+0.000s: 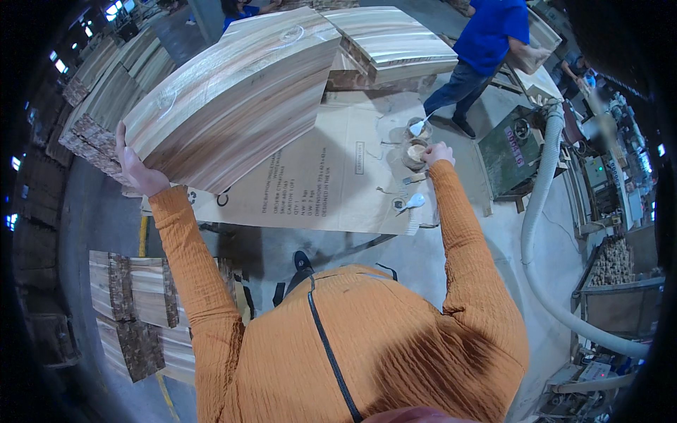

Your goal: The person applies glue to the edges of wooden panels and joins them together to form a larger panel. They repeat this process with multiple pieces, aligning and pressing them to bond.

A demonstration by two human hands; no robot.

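A stack of pale striped wooden panels (240,130) stands at the left on a flattened cardboard sheet (338,169); loops are drawn on its top. My left hand (141,173) lies against its near left corner, fingers stretched out. At the right of the cardboard, my right hand (438,153) has its fingers pinched together beside a small round cup of beige stuff (416,152). What the fingertips hold, if anything, is too small to tell. Just beyond is another small container with a white plastic spoon (417,127). A second white spoon (413,202) lies nearer me.
More wooden panels (395,39) are stacked behind. A person in a blue shirt (499,32) stands at the far right, near a green metal box (518,151) and a grey hose (532,218). Wood blocks (144,282) are piled at the lower left.
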